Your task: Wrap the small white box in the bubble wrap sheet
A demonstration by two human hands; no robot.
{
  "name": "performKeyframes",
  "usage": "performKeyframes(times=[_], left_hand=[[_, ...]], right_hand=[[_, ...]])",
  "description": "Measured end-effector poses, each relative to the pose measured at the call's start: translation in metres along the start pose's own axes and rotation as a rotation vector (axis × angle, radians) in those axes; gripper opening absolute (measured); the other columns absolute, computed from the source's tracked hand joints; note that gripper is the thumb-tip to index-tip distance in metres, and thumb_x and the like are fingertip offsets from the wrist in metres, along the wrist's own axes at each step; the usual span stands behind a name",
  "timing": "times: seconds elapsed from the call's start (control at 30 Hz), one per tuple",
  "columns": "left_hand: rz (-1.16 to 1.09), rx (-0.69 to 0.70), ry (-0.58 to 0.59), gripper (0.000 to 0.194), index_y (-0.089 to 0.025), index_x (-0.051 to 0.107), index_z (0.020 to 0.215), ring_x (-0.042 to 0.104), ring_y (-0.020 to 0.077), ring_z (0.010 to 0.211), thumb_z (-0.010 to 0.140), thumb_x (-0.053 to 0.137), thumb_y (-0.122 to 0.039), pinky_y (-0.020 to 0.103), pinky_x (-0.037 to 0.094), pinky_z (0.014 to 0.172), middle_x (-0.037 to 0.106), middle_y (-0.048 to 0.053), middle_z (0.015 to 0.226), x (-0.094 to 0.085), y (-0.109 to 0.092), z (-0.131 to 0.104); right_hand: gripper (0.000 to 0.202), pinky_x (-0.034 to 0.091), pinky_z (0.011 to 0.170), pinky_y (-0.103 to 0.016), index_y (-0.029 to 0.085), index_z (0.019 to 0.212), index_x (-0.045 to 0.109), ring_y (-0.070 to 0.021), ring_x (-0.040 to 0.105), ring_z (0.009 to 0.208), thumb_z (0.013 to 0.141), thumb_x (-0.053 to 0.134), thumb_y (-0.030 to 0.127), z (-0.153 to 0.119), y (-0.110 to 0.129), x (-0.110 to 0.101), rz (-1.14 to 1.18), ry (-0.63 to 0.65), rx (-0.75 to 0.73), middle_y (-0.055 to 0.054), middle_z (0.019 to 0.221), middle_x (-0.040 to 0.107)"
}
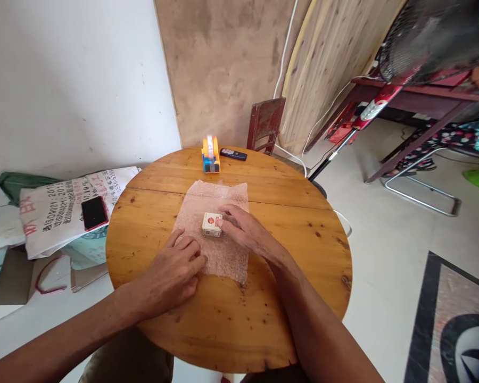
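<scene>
A small white box (210,227) with a red round mark on top sits on a sheet of clear bubble wrap (227,260), which lies flat on a round wooden table. My right hand (247,229) is beside the box, its thumb at the box's right edge and its index finger stretched out behind, apart from the thumb. Across from it, my left hand (183,264) rests palm down at the lower left edge of the wrap. Its fingers are loosely bent and apart, with nothing visible in them.
An orange and blue tape dispenser (211,155) and a dark remote-like device (233,154) are at the table's (303,229) far edge. Left of it, a phone (95,213) lies on printed sacks (59,213). A wooden chair (265,125) and a standing fan (377,109) are beyond.
</scene>
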State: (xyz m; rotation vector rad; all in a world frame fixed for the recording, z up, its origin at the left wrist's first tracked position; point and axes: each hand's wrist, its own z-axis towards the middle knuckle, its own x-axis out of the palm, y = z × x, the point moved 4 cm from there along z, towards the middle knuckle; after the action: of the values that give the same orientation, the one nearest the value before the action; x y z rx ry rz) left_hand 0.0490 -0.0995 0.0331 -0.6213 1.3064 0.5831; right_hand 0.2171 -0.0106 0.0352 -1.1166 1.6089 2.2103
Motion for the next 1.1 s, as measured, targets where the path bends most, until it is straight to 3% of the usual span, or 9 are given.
performKeyframes(times=[0.17, 0.3, 0.43, 0.6, 0.73, 0.9, 1.0, 1.1], left_hand=[[-0.016, -0.011, -0.214, 0.012, -0.018, 0.06, 0.072, 0.054, 0.0238, 0.088, 0.079, 0.054, -0.01, 0.043, 0.045, 0.086, 0.061, 0.008, 0.087, -0.002, 0.003, 0.009], [-0.177, -0.132, -0.369, 0.011, -0.02, 0.06, 0.079, 0.058, 0.0222, 0.09, 0.077, 0.053, -0.011, 0.038, 0.045, 0.082, 0.066, 0.006, 0.094, -0.019, 0.02, 0.023], [-0.284, -0.325, -0.29, 0.007, -0.021, 0.059, 0.074, 0.059, 0.0179, 0.068, 0.076, 0.053, -0.018, 0.031, 0.044, 0.067, 0.066, 0.001, 0.071, -0.025, 0.045, 0.05], [-0.394, -0.462, -0.151, 0.008, -0.02, 0.062, 0.075, 0.054, 0.0134, 0.056, 0.076, 0.054, -0.021, 0.024, 0.037, 0.056, 0.065, -0.002, 0.065, -0.016, 0.067, 0.075], [-0.45, -0.424, -0.12, 0.012, -0.02, 0.064, 0.08, 0.052, 0.0122, 0.056, 0.077, 0.053, -0.021, 0.023, 0.036, 0.056, 0.065, -0.002, 0.066, -0.01, 0.075, 0.079], [-0.595, -0.404, -0.1, 0.017, -0.019, 0.065, 0.086, 0.053, 0.0125, 0.06, 0.078, 0.055, -0.031, 0.023, 0.039, 0.056, 0.065, -0.002, 0.07, -0.008, 0.08, 0.078], [-0.64, -0.424, -0.116, 0.029, -0.019, 0.067, 0.093, 0.06, 0.0159, 0.07, 0.072, 0.064, -0.039, 0.026, 0.046, 0.062, 0.068, 0.001, 0.081, -0.01, 0.081, 0.08], [-0.637, -0.412, -0.126, 0.031, -0.019, 0.068, 0.094, 0.065, 0.0211, 0.085, 0.07, 0.066, -0.038, 0.031, 0.05, 0.075, 0.072, 0.004, 0.095, -0.009, 0.079, 0.083]], right_hand=[[0.029, 0.043, 0.085, -0.031, 0.02, 0.106, 0.059, -0.018, 0.059, 0.095, 0.098, 0.04, 0.04, 0.002, 0.001, -0.005, 0.038, -0.012, 0.025, -0.004, 0.105, 0.066], [0.032, 0.045, 0.084, -0.032, 0.019, 0.096, 0.062, -0.0196, 0.06, 0.094, 0.095, 0.043, 0.045, 0.003, 0.003, -0.015, 0.18, -0.105, 0.089, -0.003, 0.098, 0.067], [0.037, 0.048, 0.09, -0.037, 0.02, 0.102, 0.063, -0.0225, 0.061, 0.104, 0.088, 0.053, 0.053, 0.0, 0.007, -0.025, 0.362, -0.103, 0.111, -0.005, 0.106, 0.067], [0.055, 0.048, 0.096, -0.042, 0.02, 0.118, 0.058, -0.0259, 0.059, 0.115, 0.071, 0.075, 0.043, -0.001, 0.0, -0.024, 0.344, -0.071, 0.158, -0.012, 0.124, 0.063], [0.044, 0.05, 0.088, -0.039, 0.019, 0.112, 0.06, -0.0244, 0.063, 0.104, 0.072, 0.07, 0.032, 0.002, -0.013, -0.017, 0.182, -0.157, 0.158, -0.01, 0.113, 0.067], [0.025, 0.045, 0.063, -0.028, 0.02, 0.099, 0.062, -0.0158, 0.056, 0.069, 0.075, 0.06, 0.025, 0.004, -0.022, -0.012, 0.048, -0.175, 0.164, 0.001, 0.075, 0.061], [0.025, 0.039, 0.058, -0.025, 0.019, 0.098, 0.061, -0.0137, 0.049, 0.063, 0.074, 0.057, 0.023, 0.003, -0.023, -0.013, 0.021, -0.171, 0.17, 0.003, 0.068, 0.056], [0.026, 0.035, 0.057, -0.024, 0.019, 0.098, 0.061, -0.0134, 0.047, 0.062, 0.073, 0.056, 0.022, 0.003, -0.022, -0.013, 0.001, -0.167, 0.185, 0.003, 0.068, 0.054]])
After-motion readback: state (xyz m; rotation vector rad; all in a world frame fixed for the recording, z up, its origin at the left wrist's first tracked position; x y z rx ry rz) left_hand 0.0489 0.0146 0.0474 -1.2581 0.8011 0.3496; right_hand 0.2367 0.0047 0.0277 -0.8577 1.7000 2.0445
